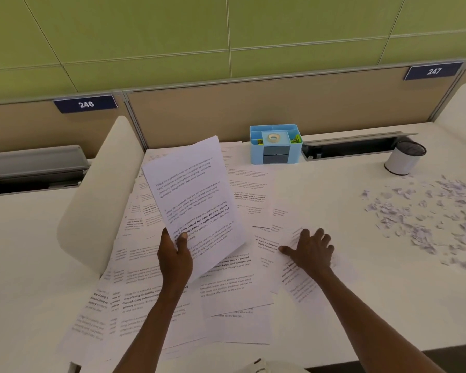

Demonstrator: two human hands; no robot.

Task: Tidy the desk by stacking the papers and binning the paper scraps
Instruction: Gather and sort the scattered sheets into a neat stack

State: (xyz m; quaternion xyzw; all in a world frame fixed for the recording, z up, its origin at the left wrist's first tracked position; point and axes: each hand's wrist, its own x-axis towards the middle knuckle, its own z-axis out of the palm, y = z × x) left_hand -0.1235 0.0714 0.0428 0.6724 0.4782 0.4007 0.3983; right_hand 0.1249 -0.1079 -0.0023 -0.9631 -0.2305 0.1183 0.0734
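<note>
Meanwhile the left hand (174, 254) is pinching thin, floppy white printed sheets (193, 195) by their lower edge, best place for limp paper; the right hand (311, 250) is pressing flat-fingered on loose printed pages (234, 292).

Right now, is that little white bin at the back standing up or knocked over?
Tipped. The white bin leans, with its dark mouth facing up and toward the paper scraps.

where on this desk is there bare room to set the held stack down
Bare desk lies between the loose sheets and the paper scraps, in front of the blue organizer. The left half is crowded with overlapping sheets; the far right holds scraps.
</note>
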